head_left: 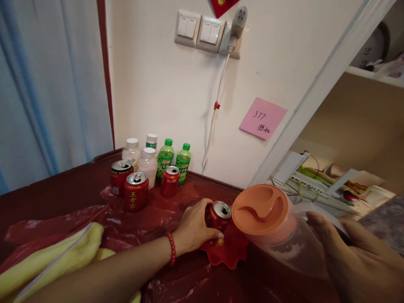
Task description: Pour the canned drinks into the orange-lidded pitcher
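My left hand (197, 227), with a red bead bracelet at the wrist, is wrapped round a red drink can (220, 216) whose top is opened. The can is upright on a red wavy-edged mat (232, 250). On the right, my right hand (356, 256) grips a clear plastic pitcher (293, 256) by its handle side. The pitcher is tilted to the left, its orange lid (261, 209) close beside the can's top. Whether any liquid leaves it cannot be made out.
Behind my left hand stand more opened red cans (135, 193), white-capped clear jars (147, 162) and two green bottles (183, 162). A yellow towel (78, 244) and thin red plastic sheeting (47, 225) lie at the left. Wall (164, 88) and shelf (353, 118) bound the table.
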### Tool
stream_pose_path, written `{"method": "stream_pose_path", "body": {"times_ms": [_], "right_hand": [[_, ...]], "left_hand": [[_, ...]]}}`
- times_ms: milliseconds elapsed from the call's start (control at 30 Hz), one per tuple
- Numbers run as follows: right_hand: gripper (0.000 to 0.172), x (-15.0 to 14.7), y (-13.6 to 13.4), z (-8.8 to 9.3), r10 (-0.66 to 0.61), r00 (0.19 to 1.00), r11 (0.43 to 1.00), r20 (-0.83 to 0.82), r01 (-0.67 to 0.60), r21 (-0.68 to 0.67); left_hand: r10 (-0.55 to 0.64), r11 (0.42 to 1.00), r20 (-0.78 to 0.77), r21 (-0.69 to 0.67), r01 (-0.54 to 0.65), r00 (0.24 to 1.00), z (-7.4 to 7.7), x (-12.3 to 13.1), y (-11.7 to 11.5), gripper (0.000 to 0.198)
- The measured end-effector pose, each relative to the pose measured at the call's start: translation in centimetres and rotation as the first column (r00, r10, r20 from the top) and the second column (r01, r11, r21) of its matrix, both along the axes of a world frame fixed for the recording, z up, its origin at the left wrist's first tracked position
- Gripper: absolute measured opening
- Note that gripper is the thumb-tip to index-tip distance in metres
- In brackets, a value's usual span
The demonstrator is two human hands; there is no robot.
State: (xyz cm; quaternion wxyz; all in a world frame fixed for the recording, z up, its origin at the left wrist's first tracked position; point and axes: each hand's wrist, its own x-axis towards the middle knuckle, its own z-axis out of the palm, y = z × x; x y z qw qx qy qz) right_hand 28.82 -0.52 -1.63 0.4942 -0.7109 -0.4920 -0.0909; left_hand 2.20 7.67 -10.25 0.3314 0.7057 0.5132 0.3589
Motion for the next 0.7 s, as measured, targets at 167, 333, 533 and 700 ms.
{"method": "stream_pose_path", "body": {"times_ms": [167,333,533,700], "right_hand": [[0.065,-0.04,0.23,-0.08,0.009,1.000,1.000,0.003,-0.010,0.012],[0.069,0.41,0.26,-0.35,0.000,0.998,1.000,0.062,0.000,0.004],[0.071,0.59,0.38,-0.21,-0.008,0.999,1.000,0.053,0.007,0.008],[0.074,0.11,0.47,-0.09,-0.015,0.999,1.000,0.033,0.014,0.017]], "left_hand": [[-0.001,1.000,0.000,0.005,0.001,1.000,-0.11,0.05,0.00,0.079],[0.003,1.000,-0.008,-0.002,-0.003,1.000,-0.11,0.04,0.02,0.079],[-0.002,1.000,0.005,0.008,0.002,1.000,-0.15,0.07,0.10,0.080],[-0.004,1.000,0.004,0.002,0.004,1.000,-0.15,0.03,-0.02,0.078]]}}
